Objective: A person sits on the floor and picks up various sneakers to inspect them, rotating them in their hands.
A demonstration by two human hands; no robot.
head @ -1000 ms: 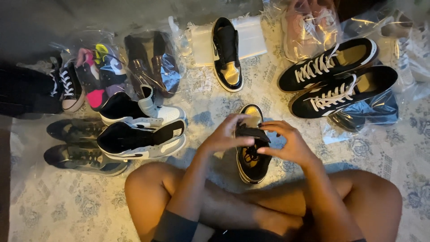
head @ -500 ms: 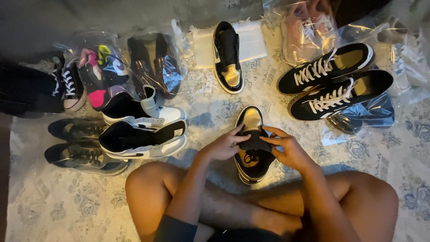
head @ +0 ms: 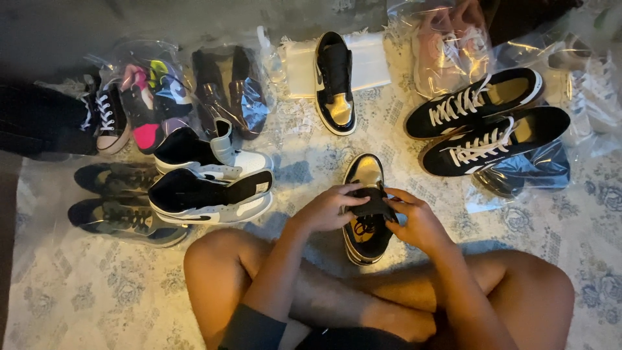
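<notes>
A glossy black-and-gold high-top sneaker [head: 367, 214] lies on the patterned floral cloth [head: 97, 298] just ahead of the crossed legs, its shiny gold toe pointing away. The left hand [head: 327, 209] and right hand [head: 418, 223] both pinch its soft black tongue, fingers curled closed around it. Its mate [head: 335, 83] rests on a white bag beyond.

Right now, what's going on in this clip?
A person sits cross-legged on a patterned floor cloth. The left hand and right hand both hold the tongue area of a black high-top sneaker with a shiny gold toe. Its matching black-and-gold sneaker lies apart, farther off. Other shoes ring them, some in clear plastic bags.
</notes>
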